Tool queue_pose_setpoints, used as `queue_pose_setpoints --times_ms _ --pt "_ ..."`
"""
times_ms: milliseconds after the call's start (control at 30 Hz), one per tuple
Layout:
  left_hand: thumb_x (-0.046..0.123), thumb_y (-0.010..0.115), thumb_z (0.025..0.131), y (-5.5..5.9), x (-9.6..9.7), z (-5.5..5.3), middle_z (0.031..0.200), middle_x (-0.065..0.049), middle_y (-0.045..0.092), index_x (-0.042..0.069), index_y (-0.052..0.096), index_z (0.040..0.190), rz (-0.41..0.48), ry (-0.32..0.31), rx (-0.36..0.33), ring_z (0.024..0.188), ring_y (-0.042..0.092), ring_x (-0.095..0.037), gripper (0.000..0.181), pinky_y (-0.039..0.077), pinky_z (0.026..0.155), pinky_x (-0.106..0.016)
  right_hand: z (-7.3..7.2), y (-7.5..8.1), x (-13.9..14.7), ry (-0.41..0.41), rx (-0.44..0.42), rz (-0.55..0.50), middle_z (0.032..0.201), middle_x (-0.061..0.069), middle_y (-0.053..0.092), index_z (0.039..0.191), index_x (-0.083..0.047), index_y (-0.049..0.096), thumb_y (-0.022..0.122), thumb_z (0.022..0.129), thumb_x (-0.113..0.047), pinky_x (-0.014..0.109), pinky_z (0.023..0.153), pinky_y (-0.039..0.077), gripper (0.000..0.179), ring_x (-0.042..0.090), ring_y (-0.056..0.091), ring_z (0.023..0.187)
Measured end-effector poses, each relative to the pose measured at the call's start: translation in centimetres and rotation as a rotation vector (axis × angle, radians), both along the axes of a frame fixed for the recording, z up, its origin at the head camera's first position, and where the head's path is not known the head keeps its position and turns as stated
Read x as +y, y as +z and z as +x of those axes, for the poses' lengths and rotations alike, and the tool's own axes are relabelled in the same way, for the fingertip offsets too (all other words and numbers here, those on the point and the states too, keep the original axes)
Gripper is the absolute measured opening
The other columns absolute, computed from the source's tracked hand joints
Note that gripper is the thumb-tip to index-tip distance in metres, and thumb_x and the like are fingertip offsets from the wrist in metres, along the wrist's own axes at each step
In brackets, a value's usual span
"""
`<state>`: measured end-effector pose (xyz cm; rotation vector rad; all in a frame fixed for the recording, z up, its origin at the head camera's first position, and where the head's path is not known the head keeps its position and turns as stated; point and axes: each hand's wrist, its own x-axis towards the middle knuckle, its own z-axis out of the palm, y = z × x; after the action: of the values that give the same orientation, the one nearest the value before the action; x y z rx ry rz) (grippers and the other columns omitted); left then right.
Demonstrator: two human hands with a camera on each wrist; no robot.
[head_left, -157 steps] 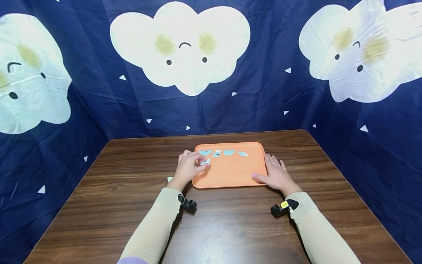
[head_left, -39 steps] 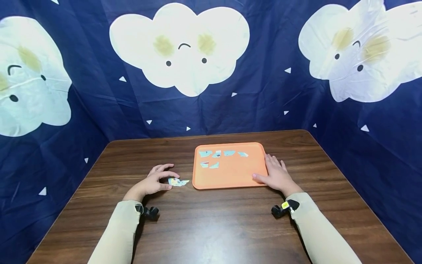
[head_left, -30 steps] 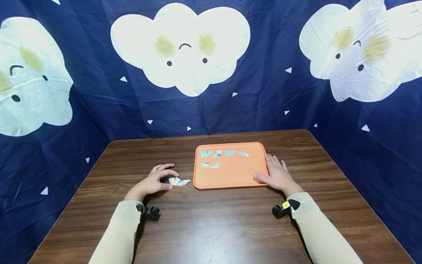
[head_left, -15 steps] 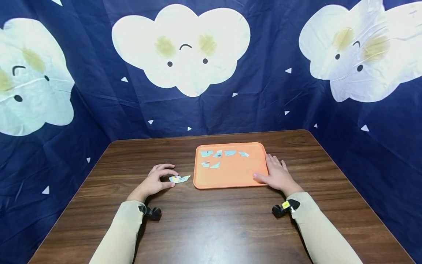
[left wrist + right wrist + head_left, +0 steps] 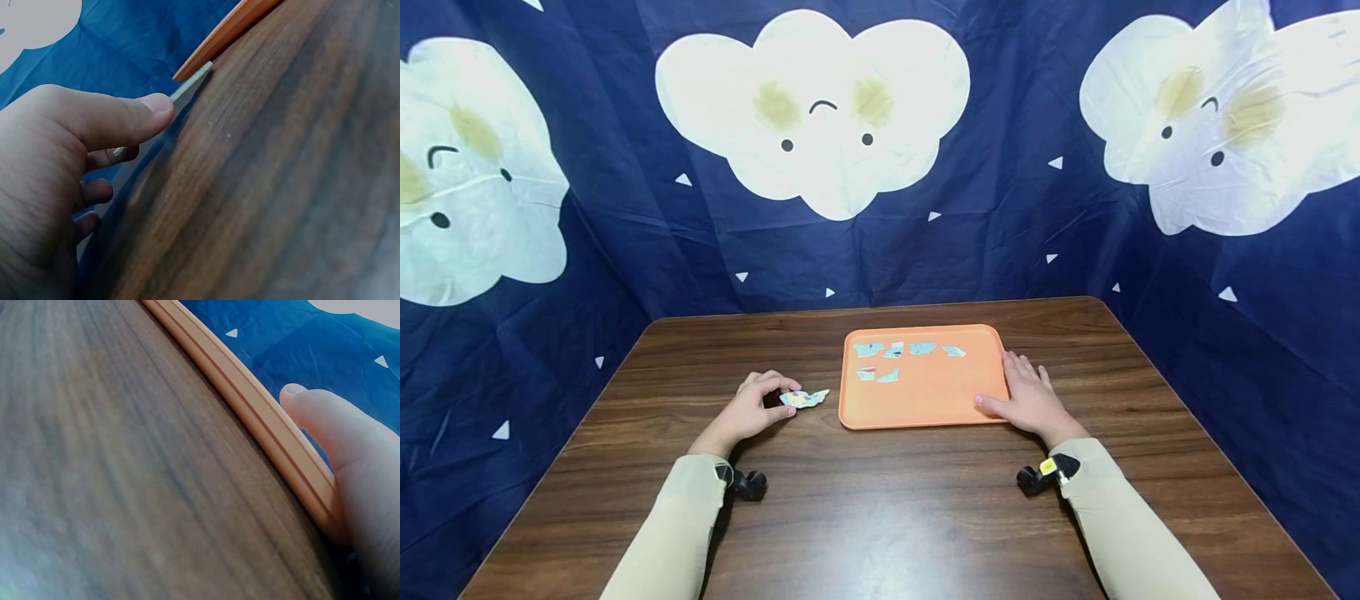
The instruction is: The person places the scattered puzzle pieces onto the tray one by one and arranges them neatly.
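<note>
In the head view my left hand is on the left of the table, its thumb and fingers pinching a flat puzzle piece with an irregular outline and a light blue and yellow print. The left wrist view shows that piece edge-on, tilted close over the wood, with the thumb along it. An orange tray lies to its right. My right hand rests at the tray's right front corner, fingers straight along the outer side and thumb over the front rim. From the right wrist, the thumb is beside the tray's wall.
Several light blue pieces lie on the tray: a back row, including one piece, and two in front, one of them a piece near the left. The brown wooden table is enclosed by a dark blue cloth with white clouds.
My left hand put a piece on the tray, went back left, and now pinches another, drawn slightly up and back from where it lay. Two pieces form a second row. My right hand stays put.
</note>
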<state>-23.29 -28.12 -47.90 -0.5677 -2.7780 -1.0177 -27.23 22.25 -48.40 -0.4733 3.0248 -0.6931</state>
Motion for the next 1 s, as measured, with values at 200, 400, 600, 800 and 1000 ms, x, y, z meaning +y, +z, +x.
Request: queue_pose_setpoints --times_ms 200,400,600,800,1000 --pt "0.015 0.081 0.085 0.3 0.7 -0.4 0.113 0.0 0.067 0.017 0.072 0.116 0.033 0.012 -0.013 0.112 0.044 -0.03 0.032 0.026 0.094 -0.05 0.0 0.0 0.0 -0.003 -0.01 0.003 0.164 0.027 0.018 0.158 0.006 0.014 0.059 0.086 -0.073 0.064 0.118 0.003 0.116 0.045 0.012 0.152" --pt "0.019 0.081 0.085 0.8 2.3 -1.3 0.112 0.0 0.066 0.016 0.071 0.117 0.042 0.016 -0.001 0.111 0.043 -0.031 0.034 0.024 0.095 -0.054 0.0 0.0 0.0 -0.006 -0.015 0.0 0.164 0.027 0.017 0.159 0.006 0.013 0.059 0.086 -0.072 0.064 0.118 0.002 0.116 0.045 0.011 0.152" --pt "0.017 0.082 0.084 1.3 4.5 -2.2 0.113 -0.001 0.067 0.017 0.072 0.117 0.038 0.041 -0.015 0.107 0.043 -0.029 0.035 0.023 0.094 -0.054 0.0 -0.1 -0.1 -0.002 -0.017 -0.004 0.164 0.027 0.018 0.159 0.006 0.014 0.058 0.085 -0.074 0.064 0.118 0.002 0.117 0.045 0.012 0.152" --pt "0.019 0.081 0.086 1.9 7.0 -2.8 0.112 0.002 0.065 0.021 0.072 0.116 0.011 0.05 -0.045 0.107 0.042 -0.028 0.031 0.022 0.097 -0.055 -0.1 -0.1 -0.1 -0.006 -0.017 -0.007 0.164 0.027 0.018 0.159 0.006 0.014 0.058 0.085 -0.075 0.064 0.118 0.002 0.118 0.045 0.012 0.152" --pt "0.02 0.081 0.085 2.2 9.3 -3.6 0.112 0.003 0.065 0.019 0.072 0.119 -0.027 0.015 -0.001 0.107 0.041 -0.028 0.035 0.018 0.103 -0.058 -0.2 -0.2 0.0 -0.011 -0.018 -0.001 0.164 0.026 0.017 0.159 0.006 0.013 0.058 0.085 -0.074 0.064 0.118 0.002 0.118 0.045 0.012 0.152"
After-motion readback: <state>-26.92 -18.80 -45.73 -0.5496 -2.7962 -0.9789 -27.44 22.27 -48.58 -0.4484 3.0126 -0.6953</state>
